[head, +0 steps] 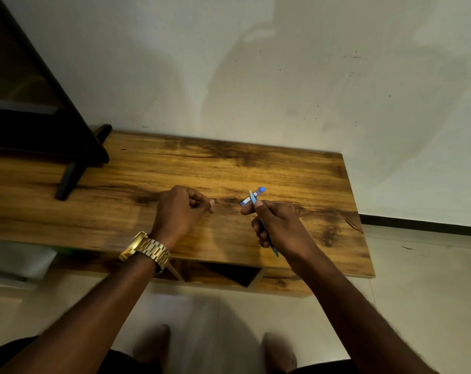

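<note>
Wooden grain runs under both hands, which hover just above the table [255, 163] near its front middle. The work looks like fitting 2 small parts together. The right hand [280, 228] grips a slim blue pen [272, 245] in its curled fingers, tip pointing back toward the person. With thumb and forefinger it also pins a short blue-capped tube [255, 195] crosswise against the pen's upper end. The left hand [177, 211], a gold watch [145, 251] on its wrist, is closed, thumb and fingertips pressed together just left of the tube. Whether something tiny sits in that pinch I cannot tell.

To do this well, I judge that the right hand should steady itself, perhaps with its heel on the wood, and turn the tube so its end faces the left hand. The left should bring its pinch in along the tube's axis, slowly, without squeezing harder. Working low over the table means a dropped piece lands on wood, not on the floor [417, 265].
</note>
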Motion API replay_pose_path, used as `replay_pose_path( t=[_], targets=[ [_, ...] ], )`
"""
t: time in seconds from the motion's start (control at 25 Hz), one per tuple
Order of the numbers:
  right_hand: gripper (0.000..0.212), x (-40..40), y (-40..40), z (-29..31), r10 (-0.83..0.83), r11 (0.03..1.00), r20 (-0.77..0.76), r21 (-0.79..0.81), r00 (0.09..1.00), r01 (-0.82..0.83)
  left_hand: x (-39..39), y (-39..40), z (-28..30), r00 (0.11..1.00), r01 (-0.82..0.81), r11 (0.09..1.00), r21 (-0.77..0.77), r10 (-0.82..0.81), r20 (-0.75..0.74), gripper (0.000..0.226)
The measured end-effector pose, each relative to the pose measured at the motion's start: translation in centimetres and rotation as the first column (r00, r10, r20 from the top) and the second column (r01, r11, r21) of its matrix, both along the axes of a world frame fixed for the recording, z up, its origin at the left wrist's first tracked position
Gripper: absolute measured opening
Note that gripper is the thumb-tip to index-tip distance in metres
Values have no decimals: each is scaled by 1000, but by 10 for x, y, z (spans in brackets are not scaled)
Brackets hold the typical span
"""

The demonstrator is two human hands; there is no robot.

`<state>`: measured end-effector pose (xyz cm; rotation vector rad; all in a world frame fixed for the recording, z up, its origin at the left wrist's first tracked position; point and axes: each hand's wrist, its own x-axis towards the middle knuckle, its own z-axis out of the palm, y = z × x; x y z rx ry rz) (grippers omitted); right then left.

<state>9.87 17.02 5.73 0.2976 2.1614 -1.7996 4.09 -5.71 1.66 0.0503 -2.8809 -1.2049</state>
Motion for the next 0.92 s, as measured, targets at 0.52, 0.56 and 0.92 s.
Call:
replay_pose_path(
  t=[0.52, 0.56, 0.92],
  targets=[
    [36, 2, -26, -7, 97, 995, -41, -7, 994, -97, 14, -1, 29, 970, 179, 863, 472, -234, 60, 13],
    [36, 2, -28, -7, 104, 994, -43, -6, 994, -105, 13, -4, 29, 970, 176, 865, 470, -234, 67, 12],
    [34, -2, -26, -5, 42, 999, -61, 16, 997, -41, -3, -18, 38, 1000, -21, 886, 463, 15, 15, 14]
  ],
)
